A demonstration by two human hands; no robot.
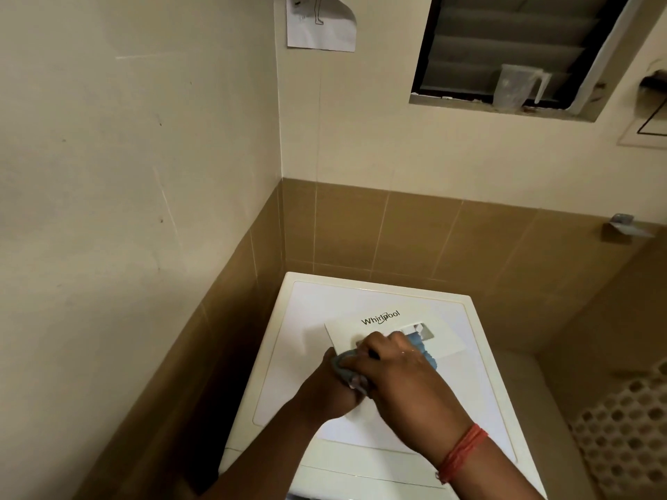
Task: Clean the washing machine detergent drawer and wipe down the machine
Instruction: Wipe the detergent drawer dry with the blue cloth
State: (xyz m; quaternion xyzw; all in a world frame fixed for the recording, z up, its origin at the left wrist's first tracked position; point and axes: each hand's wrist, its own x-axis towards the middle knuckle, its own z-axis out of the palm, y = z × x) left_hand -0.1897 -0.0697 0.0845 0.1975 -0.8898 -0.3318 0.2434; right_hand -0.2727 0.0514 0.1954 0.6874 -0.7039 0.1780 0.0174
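1. Right hand point(400, 369): reaches in from the lower right, a red thread band point(463, 451) around the wrist. The fingers curl over a blue cloth point(420, 346) and press it against the front panel of the detergent drawer point(444, 341).
2. Left hand point(334, 387): comes in from the lower left and sits just beside the right hand, partly under it. It grips the bunched end of the same cloth, with the thumb against the fabric.
3. Detergent drawer: lies on top of the washing machine point(361, 301), near the middle of the lid. Its white front panel faces up and carries the printed brand name; the recessed handle opening shows just past the right fingertips. The rest of the drawer body is hidden by the hands.
4. Washing machine: a white unit standing in the room corner, with brown tiles point(415, 232) on the walls behind it and to its left.
5. Far wall: a louvred window point(505, 41) sits high on the right, with a clear plastic jug point(512, 86) on its sill. A sheet of paper point(319, 23) hangs to the left of the window.
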